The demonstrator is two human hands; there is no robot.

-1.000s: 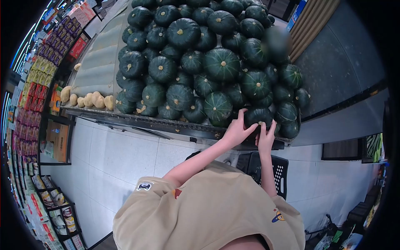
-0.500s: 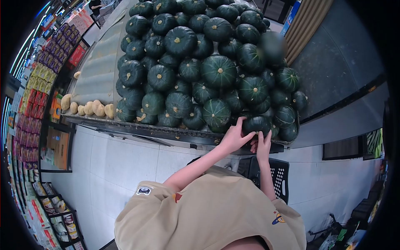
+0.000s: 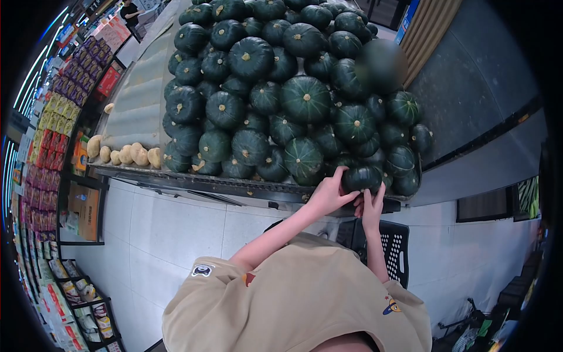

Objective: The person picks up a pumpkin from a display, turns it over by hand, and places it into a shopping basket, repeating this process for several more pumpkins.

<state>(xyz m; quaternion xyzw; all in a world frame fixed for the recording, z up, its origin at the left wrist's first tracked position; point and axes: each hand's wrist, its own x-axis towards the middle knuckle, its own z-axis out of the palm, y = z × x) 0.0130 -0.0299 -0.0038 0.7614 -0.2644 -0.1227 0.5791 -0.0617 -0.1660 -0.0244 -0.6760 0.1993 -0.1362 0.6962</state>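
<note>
Dark green squashes crowd a shop display as a person in a tan shirt takes hold of one at the front edge.

From the left, shelves of packaged goods (image 3: 41, 146) line the aisle and pale gourds (image 3: 126, 154) sit at the corner of the stand (image 3: 193, 183). The heap of squashes (image 3: 264, 88) rises behind. The left hand (image 3: 330, 193) cups the near side of the chosen squash (image 3: 362, 177); the right hand (image 3: 371, 206) presses beneath it, fingers wrapped around. A second ago both hands lay flatter over it; now the squash sits lifted toward the rim, apparently coming off the pile. A black crate (image 3: 384, 246) waits below.
</note>
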